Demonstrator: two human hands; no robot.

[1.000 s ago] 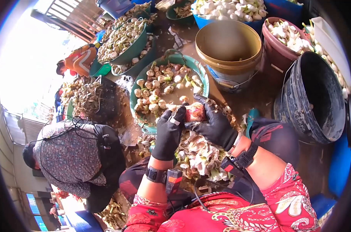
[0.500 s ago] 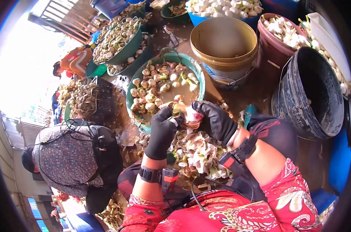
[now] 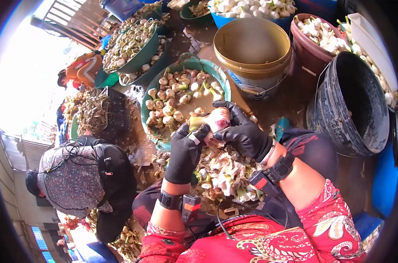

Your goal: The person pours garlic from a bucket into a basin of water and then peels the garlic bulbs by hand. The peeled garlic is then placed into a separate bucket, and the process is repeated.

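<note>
A garlic bulb (image 3: 219, 119) with purple-streaked skin is held between my two black-gloved hands, its stem end pointing left. My left hand (image 3: 186, 147) pinches the pale stem. Around the bulb's right side curl the fingers of my right hand (image 3: 248, 133). Loose skin hangs beneath the bulb. Just beyond my hands stands a green basin (image 3: 228, 81) with garlic bulbs (image 3: 169, 111) lying in it. Below my hands, a heap of peeled garlic skins (image 3: 227, 173) lies between my legs.
A gold-rimmed bucket (image 3: 251, 65) stands beyond the basin, and a black bucket (image 3: 323, 111) leans at the right. A maroon tub (image 3: 306, 59) holds white garlic. At left, a co-worker (image 3: 74, 175) bends over near a black crate (image 3: 115, 111). More filled green basins (image 3: 139, 57) stand behind.
The bulb has turned, showing more of its purple-streaked side. My right hand's fingers have opened out and shifted around it. My left hand has moved slightly on the stem.
</note>
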